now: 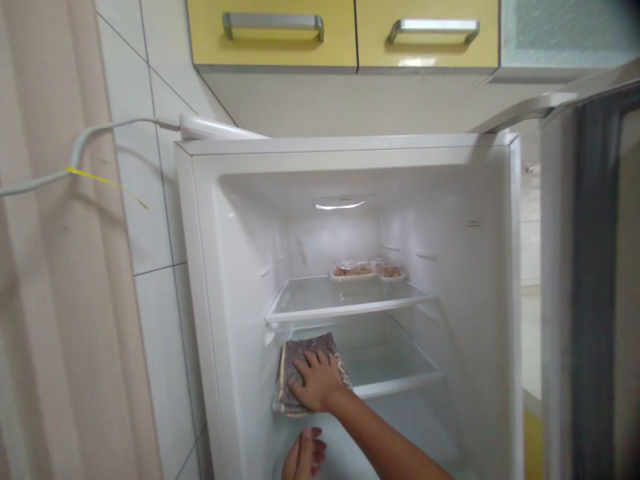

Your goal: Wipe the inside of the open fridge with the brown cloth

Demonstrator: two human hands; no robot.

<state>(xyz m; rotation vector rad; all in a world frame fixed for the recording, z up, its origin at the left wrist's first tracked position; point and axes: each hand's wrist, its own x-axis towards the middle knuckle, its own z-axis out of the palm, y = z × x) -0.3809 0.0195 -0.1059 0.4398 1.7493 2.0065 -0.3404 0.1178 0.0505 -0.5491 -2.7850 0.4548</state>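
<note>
My right hand (317, 381) lies flat on a folded brown patterned cloth (310, 345), its fingers spread. The cloth rests at the left front of the refrigerator's middle glass shelf (385, 357) and covers that corner of its edge. Below the cloth, at the bottom of the view, my left hand (303, 457) hangs with loosely bent fingers apart from the thumb. Nothing shows in it, and it does not touch the cloth.
On the upper shelf (320, 297), two wrapped food trays (353, 269) sit at the back. The refrigerator door (590, 280) stands ajar on the right. Yellow cabinets (275, 50) hang overhead. A grey cable (80, 143) runs along the left, by a curtain (60, 320).
</note>
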